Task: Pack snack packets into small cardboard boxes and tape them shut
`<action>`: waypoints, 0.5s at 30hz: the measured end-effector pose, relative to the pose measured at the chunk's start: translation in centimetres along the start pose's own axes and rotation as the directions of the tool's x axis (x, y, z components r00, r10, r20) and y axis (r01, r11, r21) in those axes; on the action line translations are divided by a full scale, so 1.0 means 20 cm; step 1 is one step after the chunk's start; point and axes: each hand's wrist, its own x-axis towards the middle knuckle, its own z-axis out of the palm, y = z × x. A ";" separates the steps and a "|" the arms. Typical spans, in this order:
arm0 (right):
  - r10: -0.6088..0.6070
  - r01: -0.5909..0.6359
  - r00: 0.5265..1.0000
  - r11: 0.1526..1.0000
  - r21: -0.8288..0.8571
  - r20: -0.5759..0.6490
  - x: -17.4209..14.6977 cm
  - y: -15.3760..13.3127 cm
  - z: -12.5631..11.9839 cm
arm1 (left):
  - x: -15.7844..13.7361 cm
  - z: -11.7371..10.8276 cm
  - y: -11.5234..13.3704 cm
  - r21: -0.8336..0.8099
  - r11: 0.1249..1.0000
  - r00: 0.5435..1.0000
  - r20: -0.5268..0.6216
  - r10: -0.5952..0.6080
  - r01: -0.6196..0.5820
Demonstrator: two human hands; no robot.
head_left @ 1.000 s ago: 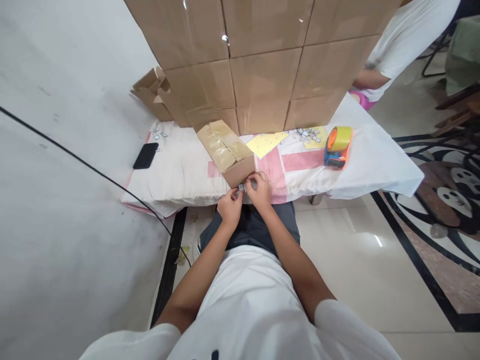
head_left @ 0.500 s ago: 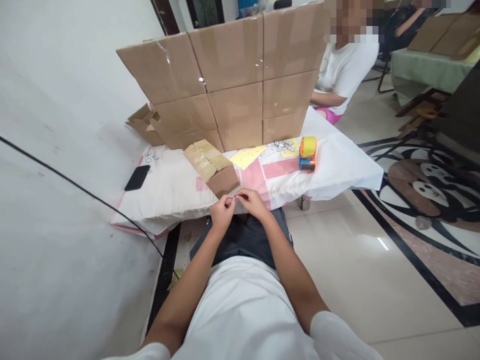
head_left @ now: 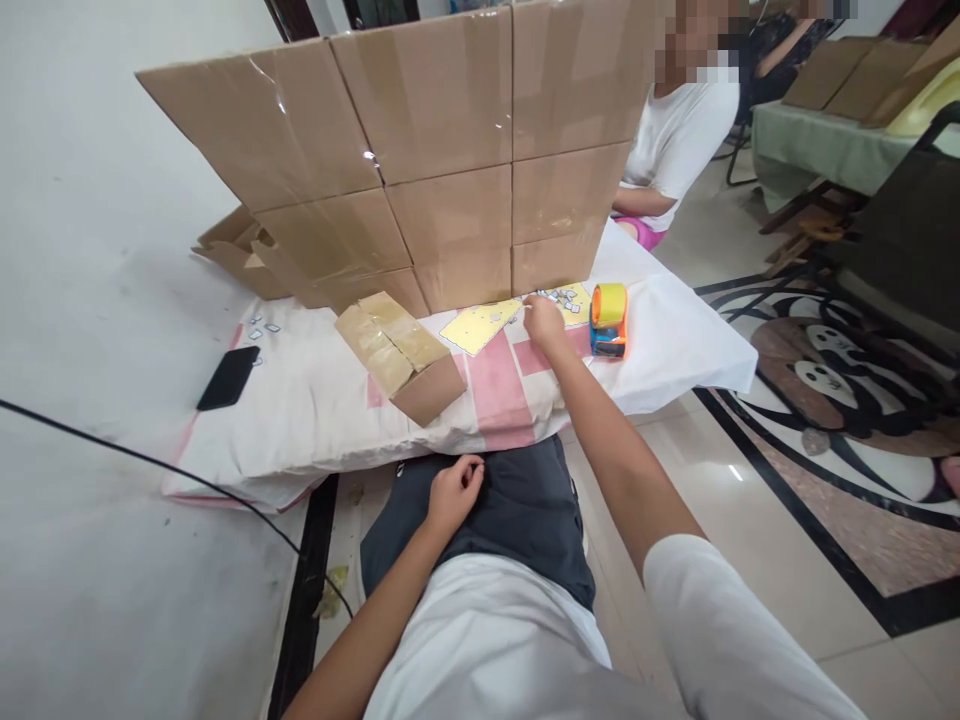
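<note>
My right hand point(head_left: 545, 323) reaches across the table to the inner end of a yellow sheet point(head_left: 474, 328). Its fingertips pinch together at small whitish bits, too small to name. Just beyond it, several small white pieces with dark edges point(head_left: 571, 302) lie on a second yellow patch. My left hand point(head_left: 454, 493) rests over my dark shorts at the table's near edge, fingers curled closed; whatever is in them, if anything, is hidden. A cardboard box point(head_left: 405, 355) closed with tape lies at an angle between my hands and the tall cardboard panel.
A tall taped cardboard panel point(head_left: 450, 150) stands across the table's back. An orange and blue tape dispenser point(head_left: 608, 320) with yellow tape sits right of my right hand. A black phone-like slab point(head_left: 229, 379) lies at left. A person in a white shirt point(head_left: 686, 130) sits behind the panel.
My hands, together at the table edge before, are now apart. The right has moved forward to the yellow sheet; the left has dropped back to my lap. The view has shifted slightly.
</note>
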 end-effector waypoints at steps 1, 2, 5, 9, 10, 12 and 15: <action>0.044 -0.045 0.999 0.999 -0.022 -0.026 0.05 0.04 -0.02 | -0.01 0.02 -0.01 -0.006 1.000 0.999 0.039 -0.001 0.001; 0.087 -0.089 0.995 0.995 -0.039 -0.043 0.09 0.07 -0.04 | -0.02 0.03 -0.03 -0.011 1.000 0.997 0.074 -0.003 0.004; 0.182 -0.185 0.983 0.980 -0.072 -0.035 0.21 0.16 -0.10 | -0.02 0.05 -0.06 -0.028 0.999 0.988 0.155 -0.014 0.019; 0.247 -0.246 0.969 0.964 -0.102 -0.005 0.29 0.20 -0.12 | 0.01 0.06 -0.08 -0.053 0.998 0.979 0.201 -0.034 0.045; 0.254 -0.254 0.967 0.962 -0.106 -0.011 0.30 0.20 -0.12 | 0.02 0.06 -0.09 -0.062 0.997 0.978 0.204 -0.037 0.050; 0.249 -0.252 0.968 0.962 -0.104 -0.037 0.29 0.20 -0.12 | 0.02 0.06 -0.10 -0.081 0.995 0.978 0.206 -0.038 0.056; 0.211 -0.220 0.972 0.972 -0.079 -0.101 0.27 0.20 -0.13 | 0.03 0.07 -0.11 -0.115 0.992 0.980 0.196 -0.031 0.054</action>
